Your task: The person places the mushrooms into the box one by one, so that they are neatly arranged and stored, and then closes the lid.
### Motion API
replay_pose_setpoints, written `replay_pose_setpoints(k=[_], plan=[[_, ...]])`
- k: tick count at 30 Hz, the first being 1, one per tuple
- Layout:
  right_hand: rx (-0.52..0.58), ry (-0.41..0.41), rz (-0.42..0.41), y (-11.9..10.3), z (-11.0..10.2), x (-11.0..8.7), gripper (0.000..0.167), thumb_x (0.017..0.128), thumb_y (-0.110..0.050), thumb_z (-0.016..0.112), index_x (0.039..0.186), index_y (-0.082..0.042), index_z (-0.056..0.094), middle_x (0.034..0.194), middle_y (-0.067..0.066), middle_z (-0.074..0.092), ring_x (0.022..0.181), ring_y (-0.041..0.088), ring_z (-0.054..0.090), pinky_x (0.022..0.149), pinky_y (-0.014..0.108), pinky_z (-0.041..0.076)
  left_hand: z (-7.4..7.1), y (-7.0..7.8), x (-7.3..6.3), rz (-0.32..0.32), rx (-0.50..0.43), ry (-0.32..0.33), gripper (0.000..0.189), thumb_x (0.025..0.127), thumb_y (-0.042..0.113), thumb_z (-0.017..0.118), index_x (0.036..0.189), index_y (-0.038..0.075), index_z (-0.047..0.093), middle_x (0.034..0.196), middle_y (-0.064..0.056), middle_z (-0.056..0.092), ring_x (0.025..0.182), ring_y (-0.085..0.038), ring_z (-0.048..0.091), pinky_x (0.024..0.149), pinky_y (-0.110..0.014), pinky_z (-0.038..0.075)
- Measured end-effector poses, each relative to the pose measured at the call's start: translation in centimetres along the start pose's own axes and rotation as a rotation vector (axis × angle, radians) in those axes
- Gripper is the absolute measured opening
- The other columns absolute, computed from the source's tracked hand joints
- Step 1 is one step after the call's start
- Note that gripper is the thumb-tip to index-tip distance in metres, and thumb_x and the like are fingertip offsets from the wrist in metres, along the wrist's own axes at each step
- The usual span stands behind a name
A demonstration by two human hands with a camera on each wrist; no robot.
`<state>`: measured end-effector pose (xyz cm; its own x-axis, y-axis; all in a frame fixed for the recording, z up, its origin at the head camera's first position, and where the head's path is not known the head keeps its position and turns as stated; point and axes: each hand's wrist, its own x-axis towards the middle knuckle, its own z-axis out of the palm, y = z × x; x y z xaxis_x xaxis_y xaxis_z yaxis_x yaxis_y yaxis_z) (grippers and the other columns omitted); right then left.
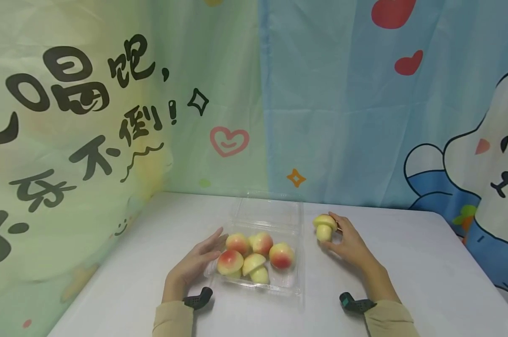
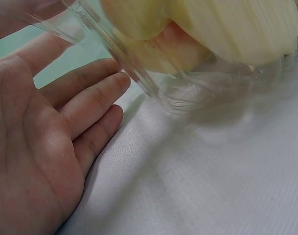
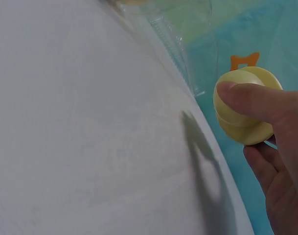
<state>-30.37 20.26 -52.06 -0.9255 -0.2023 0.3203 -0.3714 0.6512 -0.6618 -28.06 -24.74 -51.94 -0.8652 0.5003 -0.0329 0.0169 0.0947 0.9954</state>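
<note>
A pale yellow toy mushroom [image 1: 324, 228] is pinched in my right hand [image 1: 347, 243], cap up, to the right of the box. In the right wrist view the thumb presses the mushroom's [image 3: 241, 105] stem while other fingers sit behind the cap. My left hand [image 1: 197, 262] rests against the left side of a clear plastic box [image 1: 298, 281], fingers fairly straight. The left wrist view shows those fingertips at the box wall [image 2: 134, 73]. Inside the box lie several mushrooms, some with red-blushed caps [image 1: 281, 256] and one plain yellow mushroom [image 1: 256, 268] on its side.
The box's clear lid [image 1: 268, 213] is hinged up and back, toward the curtain. A white cloth [image 1: 426, 271] covers the table. Printed curtains [image 1: 321, 117] hang along the table's back and left edges. A dark camera mount [image 1: 357, 303] sits on each wrist.
</note>
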Motion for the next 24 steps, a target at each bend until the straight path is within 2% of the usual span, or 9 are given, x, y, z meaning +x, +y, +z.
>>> replay_pose_setpoints(k=[8,11,15,18,24], plan=[[0.033,0.018,-0.007,-2.7,-0.6,-0.1,0.082,0.078,-0.014,0.077,0.143,0.002,0.030,0.133,0.022,0.041,0.123,0.040,0.046,0.099,0.053,0.045,0.0,0.0,0.1,-0.006,0.005,0.010,0.073,0.092,0.016,0.058,0.153,0.020,0.018,0.156,-0.007,0.029,0.145,-0.028,0.025,0.119,-0.054,0.004],[0.062,0.015,-0.013,-4.1,-0.9,-0.1,0.081,0.077,-0.014,0.078,0.141,0.001,0.031,0.133,0.020,0.040,0.123,0.038,0.047,0.100,0.051,0.045,0.0,0.1,0.0,-0.010,0.009,0.020,0.073,0.092,0.016,0.058,0.153,0.020,0.018,0.156,-0.006,0.030,0.144,-0.028,0.025,0.119,-0.054,0.004],[0.082,0.013,-0.035,-6.3,-1.2,-0.2,0.077,0.074,-0.014,0.080,0.138,-0.002,0.037,0.131,0.015,0.042,0.119,0.030,0.048,0.101,0.048,0.045,0.0,0.1,0.0,-0.019,0.017,0.031,0.073,0.092,0.017,0.059,0.153,0.021,0.019,0.155,-0.004,0.031,0.145,-0.027,0.025,0.119,-0.054,0.003],[0.080,-0.005,-0.061,-7.9,-1.2,-0.2,0.078,0.073,-0.015,0.081,0.138,-0.002,0.039,0.130,0.012,0.046,0.117,0.026,0.049,0.102,0.046,0.044,0.0,0.0,0.1,-0.021,0.019,0.029,0.073,0.092,0.018,0.059,0.153,0.021,0.019,0.155,-0.004,0.031,0.145,-0.027,0.024,0.119,-0.055,0.003],[0.090,-0.083,-0.142,-10.5,-0.8,-0.4,0.083,0.073,-0.017,0.082,0.143,-0.005,0.038,0.134,0.007,0.049,0.123,0.024,0.051,0.103,0.040,0.043,0.1,0.0,0.1,-0.025,0.017,0.023,0.074,0.091,0.018,0.059,0.153,0.021,0.019,0.156,-0.004,0.030,0.145,-0.027,0.024,0.119,-0.055,0.003]])
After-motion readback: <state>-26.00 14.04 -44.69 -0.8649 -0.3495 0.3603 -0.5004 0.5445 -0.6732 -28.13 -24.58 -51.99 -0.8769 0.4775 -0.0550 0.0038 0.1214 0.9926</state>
